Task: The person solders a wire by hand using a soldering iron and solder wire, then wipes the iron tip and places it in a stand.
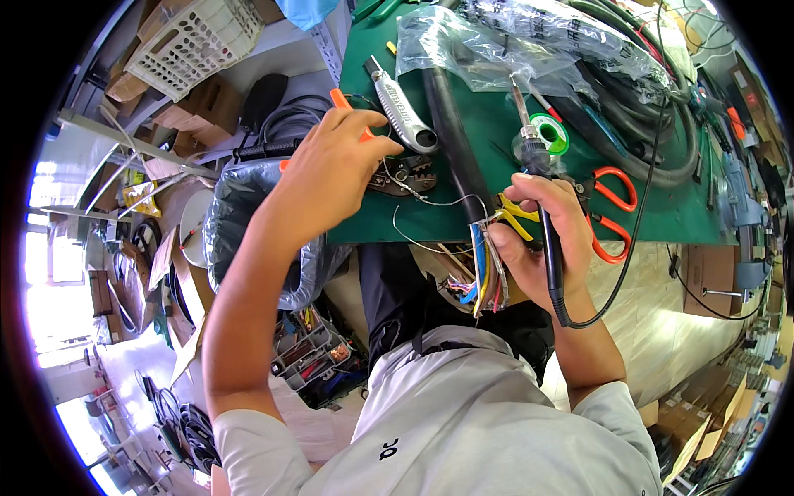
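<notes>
My left hand (327, 169) is curled above a crimping tool (407, 175) with orange handles. A thin silver wire (426, 201) runs from beside its thumb to the cable end; the fingers seem closed on this wire, though the grip is partly hidden. In my right hand (550, 236) a soldering iron (536, 157) lies between the fingers, its tip pointing away from me. The right thumb and forefinger are at the stripped end of a thick black cable (457, 140). Blue, yellow, red and white cores (484, 264) hang from that end, over the table edge.
On the green table (356, 223) lie a grey utility knife (401, 107), a green solder spool (549, 135), yellow-handled pliers (517, 217) and orange-handled scissors (614, 211). Plastic bags (488, 50) and coiled cables (637, 116) fill the back. A lined bin (236, 215) stands left.
</notes>
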Motion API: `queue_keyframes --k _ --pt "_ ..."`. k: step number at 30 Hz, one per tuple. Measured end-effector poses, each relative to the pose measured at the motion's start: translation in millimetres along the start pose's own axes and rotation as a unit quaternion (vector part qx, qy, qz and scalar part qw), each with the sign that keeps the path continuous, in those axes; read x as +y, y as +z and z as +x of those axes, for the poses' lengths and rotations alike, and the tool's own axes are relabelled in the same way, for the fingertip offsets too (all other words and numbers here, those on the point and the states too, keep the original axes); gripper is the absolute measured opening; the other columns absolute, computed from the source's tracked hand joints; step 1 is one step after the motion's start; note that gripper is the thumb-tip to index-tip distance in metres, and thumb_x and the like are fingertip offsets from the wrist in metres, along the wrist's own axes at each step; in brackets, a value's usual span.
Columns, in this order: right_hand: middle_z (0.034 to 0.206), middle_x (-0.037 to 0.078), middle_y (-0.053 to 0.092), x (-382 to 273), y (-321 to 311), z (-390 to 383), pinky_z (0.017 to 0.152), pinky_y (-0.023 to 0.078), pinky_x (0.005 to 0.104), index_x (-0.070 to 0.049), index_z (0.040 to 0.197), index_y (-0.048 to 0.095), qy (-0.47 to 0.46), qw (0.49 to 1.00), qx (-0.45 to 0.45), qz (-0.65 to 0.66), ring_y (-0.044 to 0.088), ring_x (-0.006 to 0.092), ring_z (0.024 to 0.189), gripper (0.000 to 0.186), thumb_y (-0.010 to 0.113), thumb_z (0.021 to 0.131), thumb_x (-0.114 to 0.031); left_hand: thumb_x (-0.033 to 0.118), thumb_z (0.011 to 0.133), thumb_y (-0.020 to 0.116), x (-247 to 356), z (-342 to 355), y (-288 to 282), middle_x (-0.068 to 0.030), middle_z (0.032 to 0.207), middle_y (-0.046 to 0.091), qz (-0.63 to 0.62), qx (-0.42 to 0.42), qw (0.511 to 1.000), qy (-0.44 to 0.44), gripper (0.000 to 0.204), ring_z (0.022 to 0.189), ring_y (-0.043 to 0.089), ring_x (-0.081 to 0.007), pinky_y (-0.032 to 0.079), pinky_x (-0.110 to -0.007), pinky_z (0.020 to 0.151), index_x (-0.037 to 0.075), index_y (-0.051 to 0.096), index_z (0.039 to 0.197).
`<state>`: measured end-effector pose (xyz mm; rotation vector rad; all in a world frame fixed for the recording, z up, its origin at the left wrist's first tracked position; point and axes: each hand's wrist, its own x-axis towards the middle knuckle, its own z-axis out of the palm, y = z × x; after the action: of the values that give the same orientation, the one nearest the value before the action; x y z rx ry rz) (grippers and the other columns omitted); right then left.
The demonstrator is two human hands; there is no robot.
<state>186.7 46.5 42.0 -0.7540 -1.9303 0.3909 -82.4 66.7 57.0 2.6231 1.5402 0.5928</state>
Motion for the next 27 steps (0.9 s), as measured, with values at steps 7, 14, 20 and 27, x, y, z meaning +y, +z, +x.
queue_keyframes --k 7,14,20,27 --pt "0.094 0.013 0.066 1 -3 -4 0.071 0.05 0.0299 0.003 0.116 0.058 -0.009 1.0 0.027 0.006 0.061 0.0212 0.08 0.035 0.068 0.085 -0.01 0.001 0.078 0.066 -26 27 -10 -0.0083 0.105 0.059 -0.041 -0.134 0.987 0.084 0.016 0.105 0.053 -0.0288 0.043 -0.038 0.092 0.005 0.066 0.093" --pt "0.09 0.012 0.067 -2 -2 -8 0.069 0.049 0.0324 0.002 0.113 0.061 0.005 0.998 0.058 0.027 0.061 0.0244 0.077 0.034 0.067 0.08 -0.002 0.0 0.077 0.07 -32 30 -12 -0.008 0.099 0.06 -0.1 -0.117 0.982 0.107 0.014 0.097 0.057 -0.0276 0.045 -0.037 0.088 0.004 0.064 0.089" --pt "0.091 0.014 0.065 0 -5 -7 0.068 0.051 0.0304 0.003 0.114 0.059 0.0 0.998 0.067 0.019 0.063 0.0224 0.077 0.029 0.063 0.087 -0.007 0.003 0.087 0.064 -36 33 -13 -0.006 0.101 0.064 -0.228 -0.112 0.966 -0.05 0.007 0.102 0.058 -0.0202 0.044 -0.034 0.092 0.002 0.062 0.094" --pt "0.089 0.012 0.068 1 -1 -3 0.067 0.05 0.0315 0.0 0.111 0.063 0.009 0.992 0.117 0.048 0.062 0.0234 0.073 0.03 0.062 0.082 0.006 0.006 0.096 0.057 -37 44 -35 -0.0021 0.09 0.063 -0.338 -0.007 0.931 -0.138 0.01 0.084 0.056 -0.0062 0.046 -0.022 0.078 -0.001 0.06 0.102"
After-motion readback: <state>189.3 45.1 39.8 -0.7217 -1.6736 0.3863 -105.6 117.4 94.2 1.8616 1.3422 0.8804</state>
